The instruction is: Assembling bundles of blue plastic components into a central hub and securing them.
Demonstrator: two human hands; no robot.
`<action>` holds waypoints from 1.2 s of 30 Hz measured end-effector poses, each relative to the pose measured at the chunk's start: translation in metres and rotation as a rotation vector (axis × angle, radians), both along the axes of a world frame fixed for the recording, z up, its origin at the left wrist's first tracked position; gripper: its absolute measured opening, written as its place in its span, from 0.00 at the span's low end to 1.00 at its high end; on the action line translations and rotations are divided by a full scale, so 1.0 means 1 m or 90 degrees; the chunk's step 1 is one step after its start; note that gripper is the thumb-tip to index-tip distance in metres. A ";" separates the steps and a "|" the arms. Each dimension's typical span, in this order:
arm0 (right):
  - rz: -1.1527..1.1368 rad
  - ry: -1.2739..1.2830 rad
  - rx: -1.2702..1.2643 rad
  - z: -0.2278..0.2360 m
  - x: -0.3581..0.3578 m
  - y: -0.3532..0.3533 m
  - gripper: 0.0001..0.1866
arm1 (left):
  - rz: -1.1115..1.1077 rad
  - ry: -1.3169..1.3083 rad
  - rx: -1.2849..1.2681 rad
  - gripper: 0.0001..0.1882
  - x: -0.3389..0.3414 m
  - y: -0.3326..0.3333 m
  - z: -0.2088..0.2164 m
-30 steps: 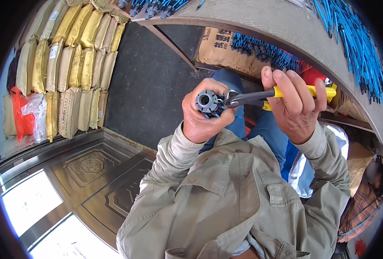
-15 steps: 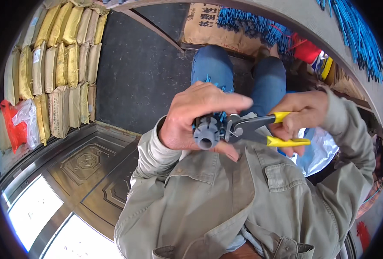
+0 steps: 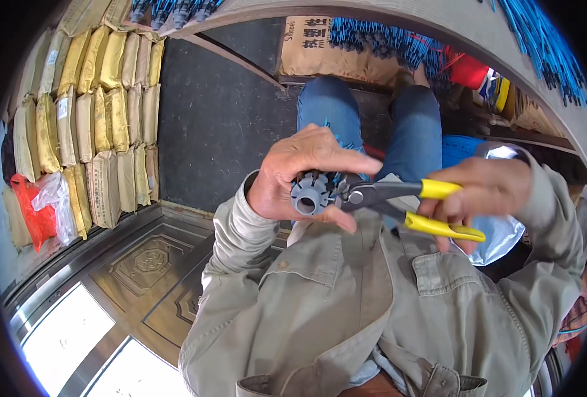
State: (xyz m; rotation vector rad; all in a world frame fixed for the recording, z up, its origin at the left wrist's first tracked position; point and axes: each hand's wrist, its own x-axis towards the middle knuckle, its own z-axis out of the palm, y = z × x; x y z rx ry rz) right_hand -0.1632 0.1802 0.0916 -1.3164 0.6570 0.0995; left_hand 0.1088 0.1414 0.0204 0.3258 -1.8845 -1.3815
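Far left, a stack of paper-wrapped packages [image 3: 75, 129] stands closed, contents hidden; in front hang a red bag [image 3: 29, 208] and a clear bag [image 3: 58, 202], their contents unreadable too.

Now the left hand [image 3: 287, 165], mid-scene before the chest: its fingers wrap the grey slotted piece [image 3: 317, 190]. The round open end points up and toward the near side; the long axis runs back through the grip, with blue strands [image 3: 330, 129] poking out beyond the far side of the hand.

Just right of that, touching it, come the pliers [image 3: 376, 193], lying left to right, head to the left, handles trailing right and slightly near. The handles stand well spread; a second ago they were nearly together, with the right hand upright around them. Whether the jaws bite, I can't tell.

Here's the right hand [image 3: 489, 192], blurred, reaching in from the right, fingers grasping the yellow handles. Near it, a silvery bag [image 3: 502, 238] bulges, contents hidden. Far right, the shelf [image 3: 465, 20] bears blue ties [image 3: 545, 53].
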 end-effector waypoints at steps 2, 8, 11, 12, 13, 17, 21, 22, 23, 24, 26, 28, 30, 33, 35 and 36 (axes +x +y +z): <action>-0.091 -0.119 0.175 -0.012 0.001 0.003 0.22 | -0.021 0.032 0.013 0.31 0.000 -0.004 -0.005; -0.093 0.131 -0.710 0.002 0.035 0.017 0.23 | 0.037 0.029 0.011 0.31 0.007 -0.013 -0.016; -0.049 0.215 -0.799 0.004 0.023 0.005 0.23 | 0.038 0.020 0.030 0.31 0.008 -0.016 -0.012; -0.036 0.149 -0.548 0.001 0.010 -0.003 0.23 | 0.021 0.016 0.046 0.31 0.007 -0.015 -0.009; -0.026 0.081 -0.299 0.000 -0.003 -0.009 0.23 | 0.002 0.013 0.061 0.31 0.005 -0.015 -0.005; -0.117 -0.055 0.107 0.001 -0.010 -0.014 0.23 | -0.018 0.022 0.065 0.31 0.005 -0.020 -0.013; -0.161 -0.015 -0.024 0.000 0.002 -0.010 0.23 | 0.008 0.031 0.041 0.31 0.007 -0.025 -0.014; -0.116 0.098 -0.305 0.002 0.010 0.002 0.23 | 0.026 0.035 0.034 0.31 0.006 -0.022 -0.013; -0.064 0.212 -0.583 0.004 0.017 0.014 0.22 | 0.046 0.040 0.031 0.30 0.004 -0.015 -0.012; -0.006 0.324 -0.861 0.004 0.022 0.019 0.22 | 0.064 0.046 0.029 0.30 0.003 -0.010 -0.011; -0.033 0.330 -0.924 0.002 0.024 0.014 0.22 | 0.082 0.044 0.045 0.29 -0.002 -0.007 -0.007; -0.091 0.329 -1.053 -0.001 0.027 0.006 0.20 | 0.120 0.032 0.074 0.28 -0.008 -0.004 -0.002; -0.116 0.325 -1.121 -0.002 0.028 0.004 0.20 | 0.143 0.029 0.088 0.28 -0.009 -0.003 -0.002; -0.092 0.386 -1.096 -0.003 0.030 0.004 0.17 | 0.157 0.023 0.086 0.27 -0.007 -0.006 -0.003; -0.081 0.400 -1.089 -0.010 0.030 0.003 0.17 | 0.169 0.020 0.085 0.27 -0.004 -0.007 -0.004; -0.091 0.372 -1.065 -0.020 0.031 0.002 0.16 | 0.171 0.021 0.087 0.27 -0.003 -0.007 -0.006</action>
